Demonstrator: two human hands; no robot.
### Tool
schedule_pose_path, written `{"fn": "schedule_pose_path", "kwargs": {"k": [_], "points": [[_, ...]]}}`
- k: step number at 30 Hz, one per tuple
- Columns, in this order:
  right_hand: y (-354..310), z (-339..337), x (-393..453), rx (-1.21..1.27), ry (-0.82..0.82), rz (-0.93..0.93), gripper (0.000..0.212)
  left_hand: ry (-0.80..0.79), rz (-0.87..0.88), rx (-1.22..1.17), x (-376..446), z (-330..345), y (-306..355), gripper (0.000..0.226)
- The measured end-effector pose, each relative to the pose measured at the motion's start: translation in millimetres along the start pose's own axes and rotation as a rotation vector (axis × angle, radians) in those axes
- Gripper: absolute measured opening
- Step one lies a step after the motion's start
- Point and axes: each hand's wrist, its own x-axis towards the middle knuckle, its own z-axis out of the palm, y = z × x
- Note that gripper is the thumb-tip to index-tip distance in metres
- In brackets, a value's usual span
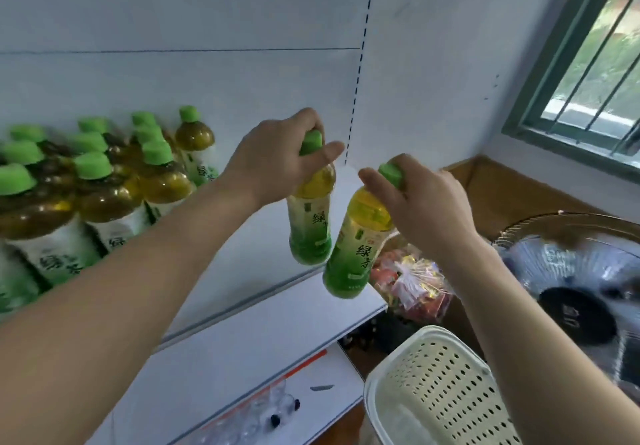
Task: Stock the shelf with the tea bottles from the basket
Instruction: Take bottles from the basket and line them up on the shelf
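Note:
My left hand point(277, 159) grips the green cap of a green tea bottle point(310, 223) and holds it upright just above the white shelf point(263, 257). My right hand point(427, 202) grips the cap of a second tea bottle point(356, 247), which hangs tilted at the shelf's right front edge, to the right of the first bottle. Several green-capped tea bottles point(104, 185) stand grouped on the left part of the shelf. The cream perforated basket point(446, 396) sits low at the right, below my right arm; its inside is not visible.
A bag of colourful packets point(412, 282) lies right of the shelf end. A fan with a wire guard point(581, 278) stands at the right, under a window point(588, 63). A lower shelf point(277, 392) holds clear items. The shelf's perforated upright point(360, 63) rises behind my hands.

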Motion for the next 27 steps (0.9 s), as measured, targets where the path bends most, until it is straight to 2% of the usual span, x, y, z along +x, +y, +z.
{"fn": "schedule_pose_path", "kwargs": {"k": [6, 10, 15, 18, 22, 25, 27], "points": [[-52, 31, 35, 0.03, -0.093, -0.112, 0.063, -0.152, -0.107, 0.269, 12, -27, -42, 0.046], [-70, 53, 62, 0.028, -0.122, -0.207, 0.083, -0.198, -0.213, 0.329, 20, -33, -64, 0.048], [-79, 76, 93, 0.006, -0.187, -0.281, 0.089, -0.277, -0.339, 0.374, 33, -31, -80, 0.052], [-80, 89, 104, 0.018, -0.193, -0.327, 0.079, -0.295, -0.408, 0.381, 42, -33, -85, 0.053], [-74, 105, 107, 0.172, -0.189, -0.333, 0.076, -0.369, -0.471, 0.482, 46, -37, -89, 0.052], [-66, 116, 101, 0.257, -0.284, -0.341, 0.06, -0.444, -0.462, 0.584, 46, -43, -92, 0.053], [-60, 125, 94, 0.323, -0.338, -0.34, 0.056, -0.463, -0.402, 0.643, 49, -49, -94, 0.05]]}}
